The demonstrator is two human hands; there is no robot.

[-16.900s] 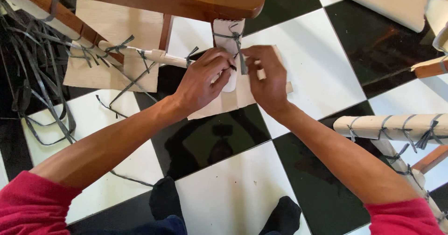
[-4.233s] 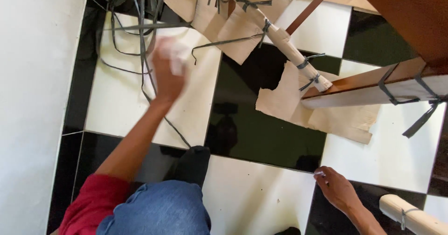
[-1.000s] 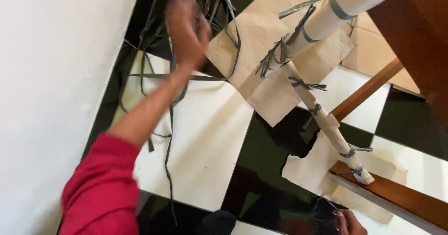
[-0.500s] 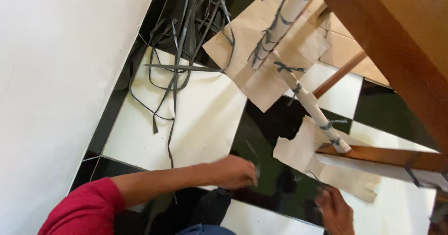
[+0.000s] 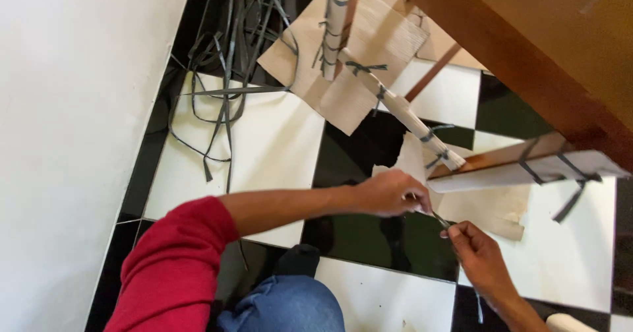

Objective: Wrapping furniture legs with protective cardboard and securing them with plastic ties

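The strap, a thin dark strip, is running between the two hands just below the wrapped rail, which is the landmark here. The left hand is pinching its upper end, fingers closed narrow on it, right beside the rail's paper-covered tip. The right hand is pinching the lower end, below the rail and slightly to the right, thumb and forefinger closed tight on the strip (the rest of the strip is trailing down past the wrist).

As a judgement, the step in hand is readying a tie for the rail end: the strap is being pulled taut between both hands, not yet looped around anything. The next move is probably calling for the strip to be passed around the rail's tip, over the paper, while both grips are keeping tension.

Above the rail, a slanting wrapped leg is carrying several knotted ties. Under the rail, a torn paper sheet is lying on the checkered floor. Far to the upper left of the rail, a heap of loose straps is sprawling beside the white wall.
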